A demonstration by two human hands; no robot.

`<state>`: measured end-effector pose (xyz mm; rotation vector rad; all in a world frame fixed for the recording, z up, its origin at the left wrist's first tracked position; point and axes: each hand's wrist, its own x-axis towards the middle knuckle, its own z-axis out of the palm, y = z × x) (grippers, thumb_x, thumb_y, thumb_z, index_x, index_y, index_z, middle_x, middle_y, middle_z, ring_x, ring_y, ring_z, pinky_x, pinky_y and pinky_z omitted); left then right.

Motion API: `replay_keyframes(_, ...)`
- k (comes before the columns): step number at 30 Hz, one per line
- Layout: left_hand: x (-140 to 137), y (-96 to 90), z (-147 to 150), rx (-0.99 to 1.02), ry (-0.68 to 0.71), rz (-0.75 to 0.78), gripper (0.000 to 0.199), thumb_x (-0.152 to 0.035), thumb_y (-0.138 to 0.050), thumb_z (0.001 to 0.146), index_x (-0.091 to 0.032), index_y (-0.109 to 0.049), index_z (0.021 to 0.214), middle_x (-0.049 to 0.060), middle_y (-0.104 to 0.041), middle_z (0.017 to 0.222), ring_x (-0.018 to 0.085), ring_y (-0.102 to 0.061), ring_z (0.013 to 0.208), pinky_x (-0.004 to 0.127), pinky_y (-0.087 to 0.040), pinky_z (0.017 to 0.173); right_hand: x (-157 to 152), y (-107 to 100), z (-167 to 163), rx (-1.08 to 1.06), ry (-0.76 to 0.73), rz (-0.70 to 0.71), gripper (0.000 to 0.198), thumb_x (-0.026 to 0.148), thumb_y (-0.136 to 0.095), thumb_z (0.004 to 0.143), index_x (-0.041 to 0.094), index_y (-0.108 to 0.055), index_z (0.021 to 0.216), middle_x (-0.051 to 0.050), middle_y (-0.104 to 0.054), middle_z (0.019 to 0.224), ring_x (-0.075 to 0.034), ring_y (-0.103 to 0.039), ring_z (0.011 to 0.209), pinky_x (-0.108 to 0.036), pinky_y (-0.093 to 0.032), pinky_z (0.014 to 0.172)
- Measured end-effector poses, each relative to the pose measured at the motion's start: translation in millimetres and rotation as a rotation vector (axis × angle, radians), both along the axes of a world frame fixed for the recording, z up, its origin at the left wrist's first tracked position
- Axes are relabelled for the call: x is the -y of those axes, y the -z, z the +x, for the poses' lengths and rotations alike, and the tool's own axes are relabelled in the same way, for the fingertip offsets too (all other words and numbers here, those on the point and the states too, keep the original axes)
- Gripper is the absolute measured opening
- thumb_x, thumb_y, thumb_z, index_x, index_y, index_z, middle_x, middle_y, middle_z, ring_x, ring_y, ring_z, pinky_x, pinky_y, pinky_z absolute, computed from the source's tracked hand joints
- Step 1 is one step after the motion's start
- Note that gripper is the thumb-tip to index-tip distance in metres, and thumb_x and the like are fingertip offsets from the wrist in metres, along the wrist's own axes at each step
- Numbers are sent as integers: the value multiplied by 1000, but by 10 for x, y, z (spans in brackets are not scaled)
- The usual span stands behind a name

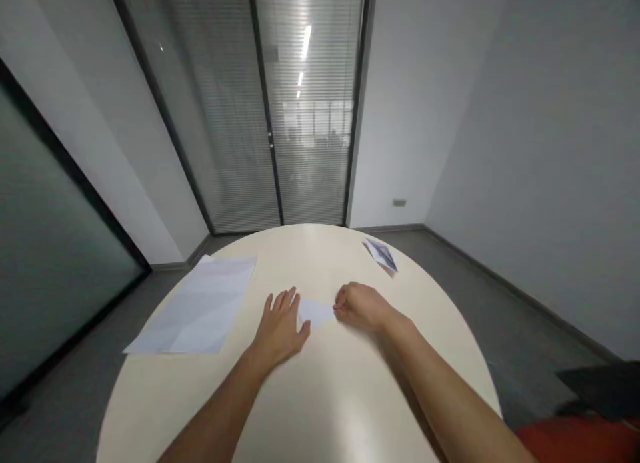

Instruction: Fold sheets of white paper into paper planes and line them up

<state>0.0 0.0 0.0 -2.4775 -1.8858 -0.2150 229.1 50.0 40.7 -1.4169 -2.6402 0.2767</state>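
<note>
A small piece of white paper (316, 312) lies on the round table between my two hands. At its left edge my left hand (281, 326) rests with the fingers spread, touching or just beside the paper. My right hand (361, 306) is closed, its thumb and fingertips pinching the paper's right corner. The palm side of the right hand is hidden from view.
A large creased sheet of white paper (200, 310) lies on the left of the cream table (310, 250). A folded paper piece (383, 254) stands near the far right edge. Beyond are glass panels with blinds (230, 130); something red (580, 442) is at lower right.
</note>
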Motion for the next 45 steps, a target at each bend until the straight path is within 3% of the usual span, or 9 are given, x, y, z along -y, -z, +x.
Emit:
replay_keyframes(5,-18,73,-90,20,-69,23,74,-53,-48,92,-4,-46,148,19,-35,161,36,-33,147,57,-20,123,45,-10,-7,28,42,0,22,24,-58,82,20,-80,87,-10,-78,101,-23,-70,96,-25,-45,73)
replay_keyframes(10,-60,154,-138,70,-50,86,74,-54,-55,90,-6,-48,145,22,-34,161,39,-32,148,60,-20,122,63,-33,-23,47,52,3,22,23,-59,81,21,-80,85,-9,-79,100,-23,-71,93,-26,-43,70)
replay_keyframes(13,-90,165,-161,138,55,132,71,-48,-61,88,-7,-48,144,21,-35,160,37,-33,148,57,-22,123,54,-18,-18,41,79,0,21,24,-60,81,22,-81,85,-8,-79,96,-24,-72,91,-26,-43,69)
replay_keyframes(17,-106,148,-159,223,258,157,58,-30,-60,91,-16,-46,145,14,-55,147,28,-49,136,52,-28,121,46,-5,-11,51,96,15,20,26,-62,81,23,-82,86,-8,-79,94,-25,-72,89,-28,-44,69)
replay_keyframes(20,-101,125,-134,234,293,148,46,-24,-59,93,-19,-53,139,10,-65,133,26,-58,123,50,-36,116,70,-35,-29,95,89,31,20,26,-63,82,22,-82,87,-10,-79,95,-27,-72,90,-29,-46,71)
replay_keyframes(25,-98,78,-114,239,274,151,27,-24,-62,93,-21,-66,120,7,-71,121,26,-63,114,49,-42,109,191,-126,-99,196,114,51,24,24,-59,88,14,-80,93,-18,-77,100,-30,-72,94,-31,-48,74)
replay_keyframes(31,-127,123,-106,248,243,177,28,-22,-60,94,-20,-67,121,8,-71,122,26,-64,115,45,-48,104,260,-156,-88,241,17,-33,28,32,-55,95,16,-78,98,-16,-76,101,-28,-71,93,-29,-45,70)
replay_keyframes(39,-192,182,-86,254,190,161,38,-2,-55,89,-23,-72,116,5,-71,122,23,-65,111,40,-52,101,91,20,14,25,-55,-124,19,29,-59,90,22,-77,92,-6,-76,86,-21,-68,79,-26,-36,65)
replay_keyframes(45,-215,200,-94,213,153,166,37,-1,-57,88,-23,-74,112,5,-72,119,24,-62,112,41,-51,99,27,111,33,-142,-113,-197,17,27,-64,85,21,-80,86,-5,-77,83,-16,-64,72,-24,-37,64)
